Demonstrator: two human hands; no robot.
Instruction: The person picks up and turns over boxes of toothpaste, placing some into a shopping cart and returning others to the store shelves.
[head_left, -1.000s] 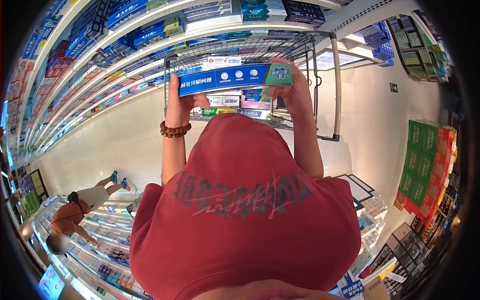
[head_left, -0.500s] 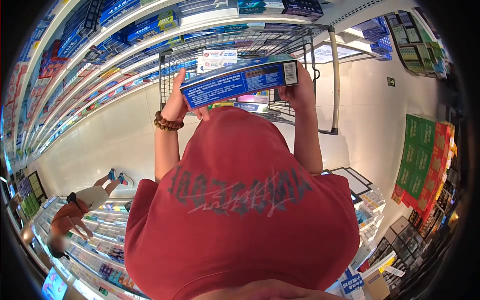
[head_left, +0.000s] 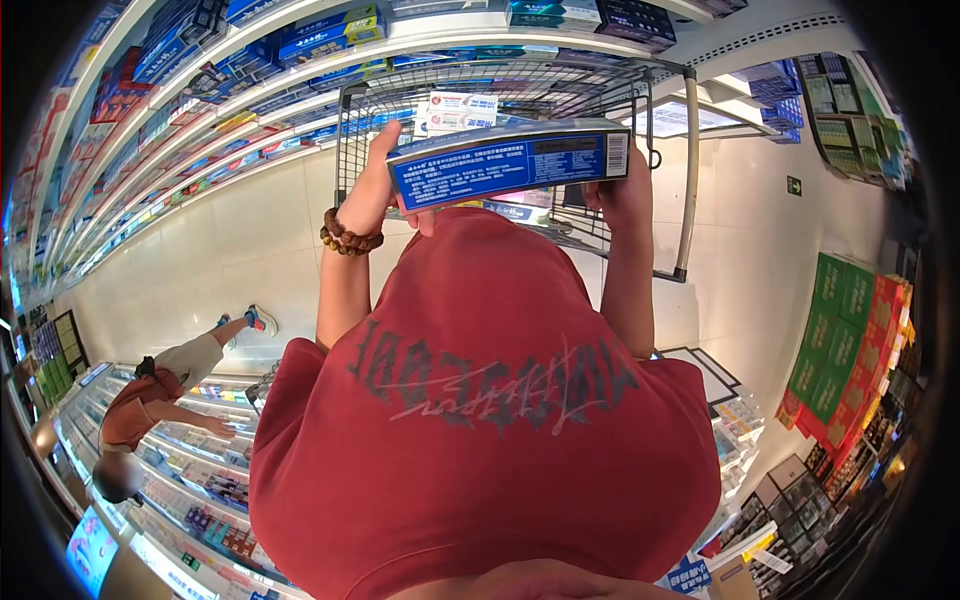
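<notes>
A long blue toothpaste box [head_left: 500,172] with white print and a barcode at its right end is held level in front of my chest. My left hand [head_left: 368,190], with a beaded bracelet on its wrist, grips the left end, its thumb up along the side and fingertips showing underneath. At the barcode end my right hand [head_left: 622,200] is closed round the box, its fingers partly hidden behind it. Just beyond stands a wire shopping cart [head_left: 365,150], with white boxes [head_left: 460,110] lying in it.
Shelves [head_left: 230,130] packed with boxed goods run ahead and to the left. A person [head_left: 165,395] stands at lower left beside another shelf, one arm toward it. Green and red stacked cartons [head_left: 840,330] stand at right on the pale tiled floor [head_left: 740,290].
The box, my hands and the cart have shifted slightly right in view, with the box a little more level. Both hands keep their hold. The person at lower left has lowered and extended an arm.
</notes>
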